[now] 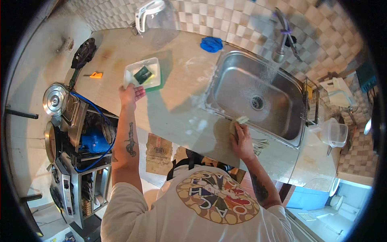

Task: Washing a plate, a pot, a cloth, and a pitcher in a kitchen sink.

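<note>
My left hand holds the near left edge of a clear rectangular plastic container on the countertop. A green and yellow scouring sponge lies inside it. My right hand grips a pale scrubbing brush or pad, partly hidden by the fingers, at the near rim of the steel sink. Water falls from the faucet into the basin, toward the drain. A striped cloth lies just right of my right hand, partly under it.
A blue cloth lies behind the sink's left corner, and a clear pitcher with a white handle stands at the back wall. An orange-handled tool is on the left. A wire rack and clear plastic containers are right of the sink.
</note>
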### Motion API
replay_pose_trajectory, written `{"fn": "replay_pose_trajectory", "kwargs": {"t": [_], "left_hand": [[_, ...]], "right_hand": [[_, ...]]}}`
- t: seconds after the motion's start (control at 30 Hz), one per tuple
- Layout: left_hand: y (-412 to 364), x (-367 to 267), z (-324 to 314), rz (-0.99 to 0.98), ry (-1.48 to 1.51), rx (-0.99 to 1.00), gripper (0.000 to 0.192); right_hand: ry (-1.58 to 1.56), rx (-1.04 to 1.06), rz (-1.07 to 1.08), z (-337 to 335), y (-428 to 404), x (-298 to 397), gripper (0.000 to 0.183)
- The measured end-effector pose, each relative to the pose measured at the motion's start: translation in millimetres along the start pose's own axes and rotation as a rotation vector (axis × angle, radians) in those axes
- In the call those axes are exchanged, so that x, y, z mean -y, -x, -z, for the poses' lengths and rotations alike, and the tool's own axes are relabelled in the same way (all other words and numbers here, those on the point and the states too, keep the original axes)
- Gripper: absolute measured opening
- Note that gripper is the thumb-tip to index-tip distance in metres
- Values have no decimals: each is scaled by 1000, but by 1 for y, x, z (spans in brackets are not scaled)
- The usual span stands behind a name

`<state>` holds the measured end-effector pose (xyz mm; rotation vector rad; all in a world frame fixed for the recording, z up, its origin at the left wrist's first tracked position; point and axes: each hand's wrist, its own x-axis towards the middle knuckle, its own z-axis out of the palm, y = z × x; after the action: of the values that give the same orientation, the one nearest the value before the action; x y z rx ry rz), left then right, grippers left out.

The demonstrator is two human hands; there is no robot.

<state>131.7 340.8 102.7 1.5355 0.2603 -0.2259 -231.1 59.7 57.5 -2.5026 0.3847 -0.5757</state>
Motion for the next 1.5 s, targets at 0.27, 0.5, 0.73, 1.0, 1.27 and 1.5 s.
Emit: {"fn": "replay_pose_trajectory", "kwargs": {"t": [0.27,0.5,0.73,1.0,1.27,1.5], "left_hand": [[-59,-32,47,11,-176,45,41],[-50,-35,89,-370,-162,125,49],[9,20,104,-578,-440,876,30],[58,65,82,-869,-998,607,39],[126,90,-61,-1179,-1045,870,45],[162,112,-249,-861,-416,1079,31]], "right_hand": [[-505,-117,-8,-51,-51,103,22],[-997,85,-22,-83,-104,213,24],[-1199,-33,145,-151,-142,260,27],[-290,323,327,-188,-84,169,45],[166,165,175,-59,-29,33,44],[583,92,-221,49,-36,-82,44]]}}
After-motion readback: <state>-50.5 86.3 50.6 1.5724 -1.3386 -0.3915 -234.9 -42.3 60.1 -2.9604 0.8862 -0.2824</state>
